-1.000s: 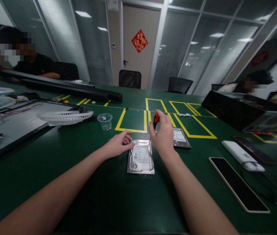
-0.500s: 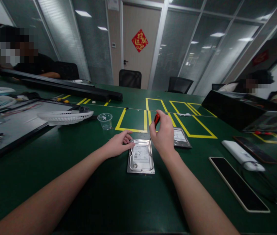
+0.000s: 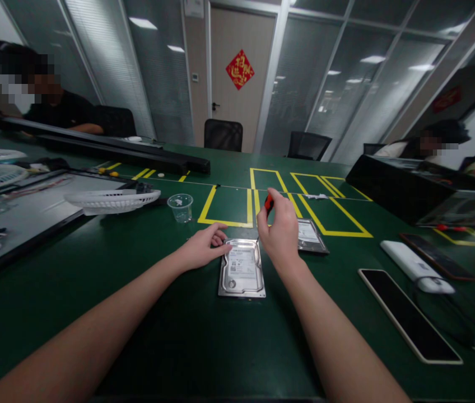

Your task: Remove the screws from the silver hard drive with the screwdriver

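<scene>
A silver hard drive with a white label lies flat on the green table. My left hand holds its far left corner, thumb on the top face and fingers curled by the edge. In my right hand is a screwdriver with a red and black handle, held upright. Its thin shaft reaches down to the drive's far right corner; the tip is too small to make out. Partly behind my right hand lies a second hard drive.
A clear plastic cup stands left of the drive, beyond it a white fan grille. On the right lie a phone, a white power bank with a cable, and a black case. Other people sit at both sides.
My hands, the screwdriver and the hard drive have hardly moved. On the far left, another person's head and hand have shifted slightly.
</scene>
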The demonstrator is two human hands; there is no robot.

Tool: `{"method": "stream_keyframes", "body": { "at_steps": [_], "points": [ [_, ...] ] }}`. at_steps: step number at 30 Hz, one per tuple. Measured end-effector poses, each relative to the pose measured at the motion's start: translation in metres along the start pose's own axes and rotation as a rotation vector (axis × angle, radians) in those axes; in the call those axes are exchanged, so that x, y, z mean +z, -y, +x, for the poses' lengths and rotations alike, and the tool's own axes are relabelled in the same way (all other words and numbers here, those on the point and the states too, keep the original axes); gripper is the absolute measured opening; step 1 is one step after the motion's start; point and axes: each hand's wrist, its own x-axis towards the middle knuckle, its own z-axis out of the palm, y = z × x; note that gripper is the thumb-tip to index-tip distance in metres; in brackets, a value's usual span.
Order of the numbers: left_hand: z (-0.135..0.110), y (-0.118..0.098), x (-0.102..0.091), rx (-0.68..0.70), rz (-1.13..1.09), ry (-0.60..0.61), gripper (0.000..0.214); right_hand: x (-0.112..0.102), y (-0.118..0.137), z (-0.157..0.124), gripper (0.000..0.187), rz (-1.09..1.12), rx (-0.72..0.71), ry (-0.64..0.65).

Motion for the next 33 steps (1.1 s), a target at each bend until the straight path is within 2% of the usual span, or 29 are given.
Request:
{"method": "stream_keyframes", "body": {
  "at_steps": [5, 13, 23, 33],
  "points": [
    [-0.0004, -0.0028, -0.0009, -0.007, 0.002, 0.009, 0.065, -0.0014, 0.0005, 0.0001, 0.043, -0.01, 0.026, 0.0],
    [-0.0001, -0.0013, -0.0006, -0.013, -0.002, 0.008, 0.067, 0.0012, -0.0022, 0.0, 0.047, -0.004, -0.008, -0.001],
    [-0.0001, -0.0022, -0.0006, -0.009, 0.009, 0.015, 0.068, -0.0012, -0.0012, 0.0012, 0.043, -0.041, 0.013, 0.013],
    [0.0004, -0.0012, -0.0007, 0.0, 0.0, 0.013, 0.066, 0.0003, -0.0013, -0.0001, 0.045, 0.011, -0.007, 0.009]
  ]
}}
